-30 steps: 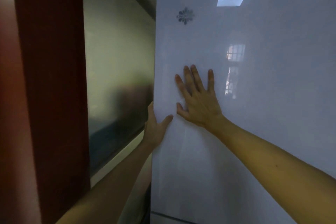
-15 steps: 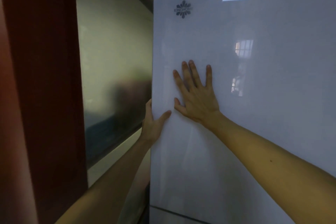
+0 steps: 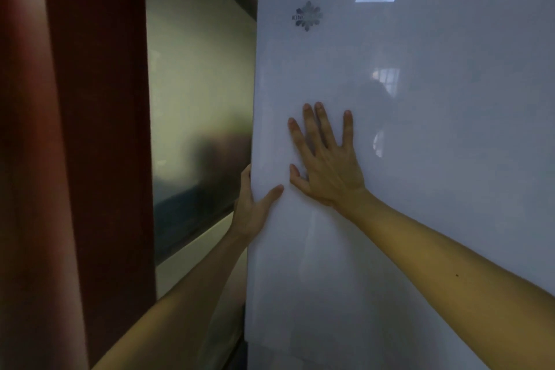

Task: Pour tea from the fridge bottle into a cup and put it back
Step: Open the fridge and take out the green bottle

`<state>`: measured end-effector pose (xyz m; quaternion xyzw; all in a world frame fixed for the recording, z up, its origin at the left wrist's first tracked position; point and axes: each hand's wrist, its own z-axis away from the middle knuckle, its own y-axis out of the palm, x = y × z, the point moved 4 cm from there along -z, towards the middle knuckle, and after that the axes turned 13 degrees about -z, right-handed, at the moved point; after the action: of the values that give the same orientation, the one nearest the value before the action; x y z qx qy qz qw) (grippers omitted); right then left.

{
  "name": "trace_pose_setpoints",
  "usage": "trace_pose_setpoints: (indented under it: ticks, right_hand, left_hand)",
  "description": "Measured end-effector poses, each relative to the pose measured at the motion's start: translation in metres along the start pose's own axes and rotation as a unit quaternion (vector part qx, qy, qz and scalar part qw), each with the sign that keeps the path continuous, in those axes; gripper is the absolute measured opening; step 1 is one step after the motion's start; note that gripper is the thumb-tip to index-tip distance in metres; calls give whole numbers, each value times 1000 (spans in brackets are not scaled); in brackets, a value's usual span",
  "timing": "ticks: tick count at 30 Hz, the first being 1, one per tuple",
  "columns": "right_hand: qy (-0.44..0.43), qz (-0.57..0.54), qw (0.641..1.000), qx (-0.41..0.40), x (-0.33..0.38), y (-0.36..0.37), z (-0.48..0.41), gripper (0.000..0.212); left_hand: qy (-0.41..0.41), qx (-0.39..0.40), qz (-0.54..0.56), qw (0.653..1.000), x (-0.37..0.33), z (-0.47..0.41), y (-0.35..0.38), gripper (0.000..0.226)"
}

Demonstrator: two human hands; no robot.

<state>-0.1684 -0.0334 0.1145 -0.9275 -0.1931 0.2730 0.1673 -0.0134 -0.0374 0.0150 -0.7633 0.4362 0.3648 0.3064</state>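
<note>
A glossy white fridge door (image 3: 435,189) fills the right of the head view, with a small snowflake logo (image 3: 307,16) near its top left corner. My left hand (image 3: 253,207) grips the door's left edge: the thumb lies on the front face and the fingers wrap behind the edge, out of sight. My right hand (image 3: 326,159) lies flat on the door front just right of the left hand, fingers straight and spread. The bottle and the cup are not in view.
A dark red-brown post (image 3: 99,144) stands close on the left. Between it and the fridge is a frosted glass panel (image 3: 198,129) above a pale sill (image 3: 195,252). The fridge's lower door seam shows at the bottom.
Both hands stay in the same places on the door. The view has shifted slightly, and the logo now looks blurred.
</note>
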Motion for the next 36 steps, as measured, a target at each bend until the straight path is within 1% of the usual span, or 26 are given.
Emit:
trace_pose_setpoints:
  ticks: [7, 12, 16, 20, 23, 25, 29, 32, 34, 36]
  right_hand:
    - [12, -4, 1000, 24, 10, -18, 2, 80]
    - [35, 10, 998, 57, 21, -36, 4, 81]
    - [64, 15, 995, 80, 34, -57, 9, 83]
    - [114, 23, 989, 94, 49, -81, 16, 84]
    - [162, -22, 983, 85, 66, -104, 18, 82]
    - [199, -61, 975, 82, 79, -118, 18, 85]
    - [284, -127, 947, 83, 107, -146, 15, 93]
    - [330, -155, 928, 72, 125, -164, 13, 99]
    - [350, -167, 919, 64, 134, -175, 12, 106]
    - [365, -169, 913, 61, 139, -187, 13, 112]
  left_hand:
    - [7, 13, -20, 1000, -11, 14, -9, 76]
    - [23, 41, -24, 999, -20, 29, -23, 78]
    - [35, 68, -22, 997, -30, 48, -36, 86]
    - [52, 95, -4, 994, -40, 75, -50, 85]
    - [56, 103, -5, 993, -49, 96, -58, 76]
    - [54, 110, -17, 992, -55, 109, -63, 73]
    - [42, 122, -41, 991, -61, 131, -71, 91]
    - [71, 129, -64, 987, -73, 151, -79, 90]
    - [103, 130, -67, 984, -83, 163, -84, 88]
    - [124, 129, -79, 981, -94, 176, -90, 90]
